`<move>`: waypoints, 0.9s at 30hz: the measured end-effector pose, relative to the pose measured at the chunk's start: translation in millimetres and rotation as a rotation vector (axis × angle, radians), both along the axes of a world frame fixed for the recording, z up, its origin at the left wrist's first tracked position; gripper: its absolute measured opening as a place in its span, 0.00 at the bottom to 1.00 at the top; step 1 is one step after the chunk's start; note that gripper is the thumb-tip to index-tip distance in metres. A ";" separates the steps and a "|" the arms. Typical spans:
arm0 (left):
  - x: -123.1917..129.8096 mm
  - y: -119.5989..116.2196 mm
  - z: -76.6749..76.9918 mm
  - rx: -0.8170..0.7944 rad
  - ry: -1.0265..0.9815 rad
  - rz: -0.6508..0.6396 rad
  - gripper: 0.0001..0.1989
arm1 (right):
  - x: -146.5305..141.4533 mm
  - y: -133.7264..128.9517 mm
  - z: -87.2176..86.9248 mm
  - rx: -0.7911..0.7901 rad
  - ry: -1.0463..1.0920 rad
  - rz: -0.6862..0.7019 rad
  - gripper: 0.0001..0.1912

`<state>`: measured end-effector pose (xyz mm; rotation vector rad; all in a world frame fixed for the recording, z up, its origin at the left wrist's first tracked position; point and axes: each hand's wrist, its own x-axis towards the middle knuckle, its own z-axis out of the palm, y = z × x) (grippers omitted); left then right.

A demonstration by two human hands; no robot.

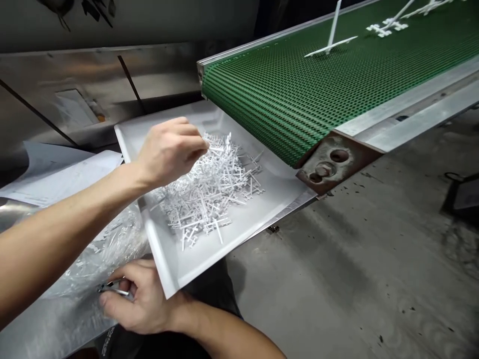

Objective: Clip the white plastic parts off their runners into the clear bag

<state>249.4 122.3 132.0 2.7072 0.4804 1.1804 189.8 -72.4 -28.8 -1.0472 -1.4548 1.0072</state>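
Observation:
A white tray [194,271] holds a heap of small white plastic pieces [213,194]. Over the heap's far left side, my left hand [174,149] is closed in a pinch, its fingertips at a white piece [217,149]. Below the tray's left edge, my right hand [140,299] curls around a small metal tool [114,288], which sits between thumb and fingers. Left of the tray lies a clear plastic bag [108,249] with white pieces inside, partly behind my left forearm.
A green conveyor belt [273,85] ends above the tray's right side, with white branched pieces [387,27] on it. Its rusty metal end bracket [333,159] juts out near the tray's right corner. Paper sheets [63,177] lie at the left, before a metal machine panel [157,75].

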 end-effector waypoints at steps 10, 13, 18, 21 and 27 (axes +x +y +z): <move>-163.5 -88.2 -34.1 -0.388 -0.428 0.126 0.11 | 16.0 -7.2 14.5 -0.197 0.371 -0.104 0.11; -219.2 -127.1 -79.0 -0.432 -0.471 0.324 0.12 | 19.9 -9.5 15.0 -0.265 0.416 -0.082 0.10; -261.6 -154.7 -128.1 -0.396 -0.354 0.502 0.11 | 16.9 1.7 25.5 -0.251 0.445 -0.119 0.06; -266.0 -154.8 -133.2 -0.343 -0.289 0.499 0.11 | 10.7 14.8 39.4 -0.202 0.349 -0.144 0.04; -263.8 -159.0 -133.2 -0.312 -0.123 0.475 0.10 | 7.3 31.1 44.6 -0.193 0.172 -0.169 0.04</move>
